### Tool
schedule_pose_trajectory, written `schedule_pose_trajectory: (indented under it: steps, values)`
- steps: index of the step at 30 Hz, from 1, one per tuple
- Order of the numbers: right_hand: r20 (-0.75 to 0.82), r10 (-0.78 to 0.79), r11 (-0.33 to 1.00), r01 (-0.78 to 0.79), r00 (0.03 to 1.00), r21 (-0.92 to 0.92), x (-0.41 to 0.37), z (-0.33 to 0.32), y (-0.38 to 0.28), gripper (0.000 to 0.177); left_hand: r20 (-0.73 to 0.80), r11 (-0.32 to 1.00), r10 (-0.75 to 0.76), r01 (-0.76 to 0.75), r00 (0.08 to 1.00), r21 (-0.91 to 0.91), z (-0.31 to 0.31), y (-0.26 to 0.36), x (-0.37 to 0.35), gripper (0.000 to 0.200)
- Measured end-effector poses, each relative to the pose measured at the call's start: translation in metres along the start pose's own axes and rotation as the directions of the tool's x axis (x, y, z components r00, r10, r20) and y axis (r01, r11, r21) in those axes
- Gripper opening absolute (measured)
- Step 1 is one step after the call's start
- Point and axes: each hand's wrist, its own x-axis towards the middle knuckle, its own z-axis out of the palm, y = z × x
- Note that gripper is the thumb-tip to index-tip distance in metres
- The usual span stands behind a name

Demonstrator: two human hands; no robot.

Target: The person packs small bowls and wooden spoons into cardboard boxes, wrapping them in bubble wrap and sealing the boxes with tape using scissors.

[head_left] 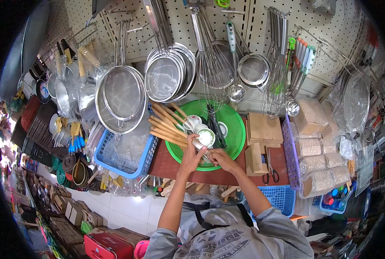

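Note:
Both hands meet over the front of a round green plastic basket [237, 149]. My left hand [191, 154] is closed around a pale, slim piece beside a small white cup-like thing [206, 137] with a green inside. Close by, my right hand [222, 159] has its fingers curled at the lower end of that piece; its exact kind is partly hidden by the fingers. Several wooden-handled utensils [169, 129] lie across the basket's left rim, next to my left hand. Behind the hands, the basket holds small white cups [193, 121] and dark long-handled utensils [214, 125].
A blue basket [136, 172] with clear plastic stands left. To the right are brown boxes [265, 127], scissors [270, 168] and a purple basket [291, 157] beside bubble-wrapped packs [322, 164]. Strainers [121, 99] and whisks [212, 73] hang on the pegboard above.

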Motion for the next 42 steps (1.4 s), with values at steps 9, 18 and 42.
schedule_pose_trajectory:
  steps: [9,18,42]
  values:
    - [-0.020,0.014,0.998,-0.016,1.000,-0.067,0.004,-0.004,0.007,0.024,-0.029,0.996,0.077,-0.076,0.997,0.038,0.003,0.004,-0.001,0.053]
    - [0.072,-0.054,0.999,0.054,0.996,0.006,-0.001,-0.002,-0.003,0.026,-0.018,1.000,-0.019,0.019,1.000,-0.003,-0.004,0.013,-0.001,0.046]
    - [0.091,0.037,0.999,-0.037,0.995,-0.009,0.000,-0.001,-0.015,0.037,-0.019,1.000,-0.020,0.021,1.000,0.018,0.001,0.002,0.004,0.043]
